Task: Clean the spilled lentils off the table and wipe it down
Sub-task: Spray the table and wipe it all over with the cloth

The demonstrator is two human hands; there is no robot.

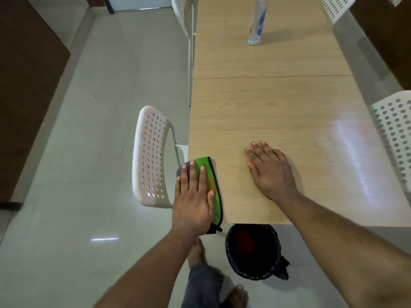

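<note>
- Our left hand (193, 196) presses a green cloth (212, 185) flat, fingers straight, at the bench's (278, 107) near-left corner; we judge this the wiping step.
- Our right hand (270, 170) rests flat, fingers released, holding nothing.
- No lentils show on the bench; next, the cloth should sweep rightward.

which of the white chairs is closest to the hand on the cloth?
The white chair at the table's left edge, right beside the left hand pressing the green cloth. The other three sit further off.

left hand (193, 201) flat, right hand (270, 172) flat
</note>
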